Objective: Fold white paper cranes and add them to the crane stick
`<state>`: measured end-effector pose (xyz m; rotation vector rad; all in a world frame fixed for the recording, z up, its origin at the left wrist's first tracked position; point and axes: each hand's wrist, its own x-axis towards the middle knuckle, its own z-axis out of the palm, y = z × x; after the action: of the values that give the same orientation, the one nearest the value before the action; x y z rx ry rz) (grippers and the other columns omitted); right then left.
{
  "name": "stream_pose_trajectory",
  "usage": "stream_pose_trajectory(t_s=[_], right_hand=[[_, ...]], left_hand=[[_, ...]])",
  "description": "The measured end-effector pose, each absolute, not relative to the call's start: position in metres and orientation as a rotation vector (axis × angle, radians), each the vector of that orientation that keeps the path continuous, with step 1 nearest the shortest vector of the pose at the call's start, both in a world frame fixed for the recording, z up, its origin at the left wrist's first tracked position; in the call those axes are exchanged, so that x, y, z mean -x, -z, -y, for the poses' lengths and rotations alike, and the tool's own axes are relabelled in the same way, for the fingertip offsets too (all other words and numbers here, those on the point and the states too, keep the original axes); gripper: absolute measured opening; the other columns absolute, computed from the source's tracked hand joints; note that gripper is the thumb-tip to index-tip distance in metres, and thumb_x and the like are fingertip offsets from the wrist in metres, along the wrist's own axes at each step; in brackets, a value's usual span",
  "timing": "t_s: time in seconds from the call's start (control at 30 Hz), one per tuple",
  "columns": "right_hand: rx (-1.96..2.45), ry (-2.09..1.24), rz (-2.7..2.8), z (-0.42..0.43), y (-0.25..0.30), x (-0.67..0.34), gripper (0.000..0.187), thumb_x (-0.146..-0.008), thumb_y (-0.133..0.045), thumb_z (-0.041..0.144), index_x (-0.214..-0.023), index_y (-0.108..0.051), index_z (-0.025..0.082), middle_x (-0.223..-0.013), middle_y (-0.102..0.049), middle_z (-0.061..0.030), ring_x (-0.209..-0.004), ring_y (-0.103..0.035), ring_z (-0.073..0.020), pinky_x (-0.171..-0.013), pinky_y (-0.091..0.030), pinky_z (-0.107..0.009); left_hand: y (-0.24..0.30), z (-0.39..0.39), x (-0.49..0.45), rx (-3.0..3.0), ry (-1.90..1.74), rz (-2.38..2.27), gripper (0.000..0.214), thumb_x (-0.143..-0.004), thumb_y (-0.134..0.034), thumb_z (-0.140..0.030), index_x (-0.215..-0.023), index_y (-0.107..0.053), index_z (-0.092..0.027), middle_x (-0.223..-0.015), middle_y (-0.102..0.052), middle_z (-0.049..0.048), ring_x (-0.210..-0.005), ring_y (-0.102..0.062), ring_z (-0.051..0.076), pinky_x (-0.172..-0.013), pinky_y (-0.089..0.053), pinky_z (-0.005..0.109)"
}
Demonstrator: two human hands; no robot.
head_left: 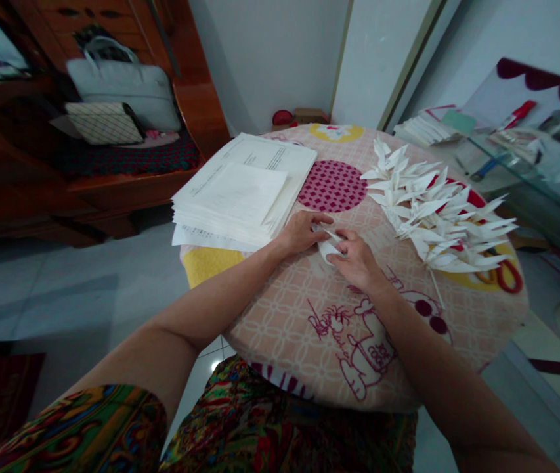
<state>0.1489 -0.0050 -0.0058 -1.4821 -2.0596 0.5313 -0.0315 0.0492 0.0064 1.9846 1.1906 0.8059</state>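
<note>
Between my two hands, near the middle of the round table, is a small folded piece of white paper (329,251). My left hand (304,231) grips its left upper edge with bent fingers. From the right, my right hand (356,259) pinches the same paper between thumb and fingers. Just beyond my left hand lies a stack of printed sheets (215,177), with smaller squares of white paper (245,194) on top. To the right sits a heap of folded white paper cranes (437,210), their pointed wings and tails overlapping.
A patterned cloth covers the round table (280,315). Orange-handled scissors (509,276) lie partly under the cranes. A glass shelf (511,190) with clutter stands close on the right. At the left, a wooden bench (127,190) holds a grey handbag (122,85).
</note>
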Motion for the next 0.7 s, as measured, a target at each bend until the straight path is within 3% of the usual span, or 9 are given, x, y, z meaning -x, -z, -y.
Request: stream_pose_trajectory(t_s=[0.1,0.23,0.43,0.7], right_hand=[[1.46,-0.518,2.022,0.01,-0.001,-0.154,0.004,-0.073,-0.07,0.017,-0.074,-0.072,0.019,-0.135,-0.063,-0.0123,-0.12,-0.062,-0.0304,-0.106,-0.046,-0.048],[1.359,-0.577,1.973,0.021,-0.014,-0.175,0.022,-0.074,-0.066,0.015,-0.091,-0.078,0.021,-0.139,-0.062,-0.01,-0.119,-0.064,-0.0283,-0.1,-0.051,-0.043],[1.347,-0.57,1.886,0.04,-0.023,-0.201,0.031,-0.083,-0.055,0.019,-0.103,-0.078,0.018,-0.101,-0.078,-0.0079,-0.088,-0.073,-0.0225,-0.084,-0.057,-0.036],[1.354,-0.647,1.83,0.04,-0.009,-0.201,0.028,-0.085,-0.055,0.022,-0.099,-0.079,0.016,-0.09,-0.079,-0.0074,-0.08,-0.073,-0.0205,-0.074,-0.056,-0.031]], left_hand=[[-0.005,-0.048,0.032,-1.996,-0.819,-1.192,0.039,-0.079,-0.068,-0.023,-0.116,-0.073,-0.013,-0.098,-0.075,0.0086,-0.085,-0.067,0.02,-0.083,-0.054,0.035],[-0.005,-0.047,0.033,-2.035,-0.798,-1.211,0.037,-0.08,-0.068,-0.024,-0.116,-0.074,-0.015,-0.102,-0.076,0.0079,-0.084,-0.068,0.019,-0.083,-0.054,0.035],[-0.01,-0.043,0.031,-2.119,-0.755,-1.269,0.036,-0.081,-0.068,-0.02,-0.116,-0.075,-0.016,-0.104,-0.077,0.0075,-0.084,-0.069,0.019,-0.086,-0.054,0.033],[-0.007,-0.039,0.029,-2.228,-0.771,-1.293,0.036,-0.08,-0.063,-0.012,-0.113,-0.076,-0.016,-0.107,-0.076,0.008,-0.093,-0.07,0.019,-0.092,-0.054,0.031]])
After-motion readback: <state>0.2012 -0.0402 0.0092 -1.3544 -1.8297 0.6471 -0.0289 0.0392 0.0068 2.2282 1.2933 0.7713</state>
